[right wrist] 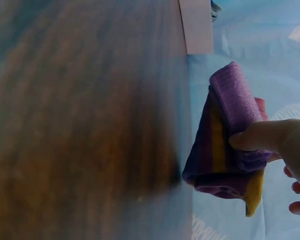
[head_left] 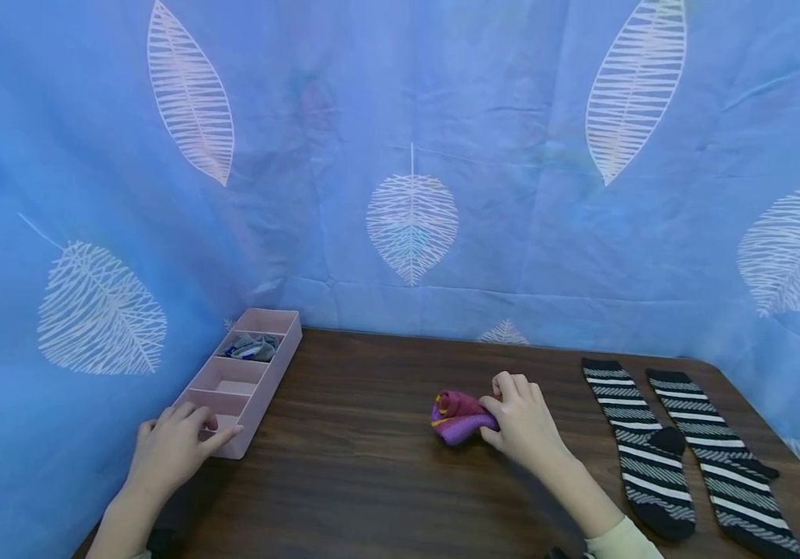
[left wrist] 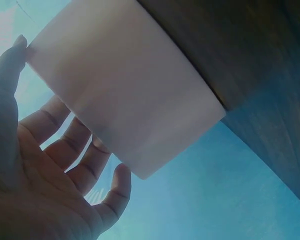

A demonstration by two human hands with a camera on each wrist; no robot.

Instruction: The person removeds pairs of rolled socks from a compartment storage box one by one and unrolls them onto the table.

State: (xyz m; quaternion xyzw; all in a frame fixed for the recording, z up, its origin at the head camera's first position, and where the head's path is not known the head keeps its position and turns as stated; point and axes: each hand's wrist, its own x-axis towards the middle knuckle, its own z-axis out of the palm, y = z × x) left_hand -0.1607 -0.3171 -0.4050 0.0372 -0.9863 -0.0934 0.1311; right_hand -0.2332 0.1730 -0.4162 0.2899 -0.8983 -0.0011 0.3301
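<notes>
My right hand (head_left: 527,419) pinches a rolled bundle of purple, maroon and yellow socks (head_left: 465,428) between thumb and fingers, above the middle of the table. In the right wrist view the thumb lies across the purple roll of the socks (right wrist: 235,95), and a yellow corner hangs down. My left hand (head_left: 171,449) is at the near end of a pink divided box (head_left: 268,400), its fingers loosely bent over the rim. In the left wrist view the fingertips pass behind the top edge of the box's end wall (left wrist: 125,95), with the thumb at its corner.
Grey socks (head_left: 254,347) lie folded in one compartment of the box. Two black-and-white striped socks (head_left: 640,442) (head_left: 728,466) lie flat, side by side, at the right of the dark wooden table (head_left: 344,489). A blue leaf-patterned curtain (head_left: 316,194) hangs behind and at the sides.
</notes>
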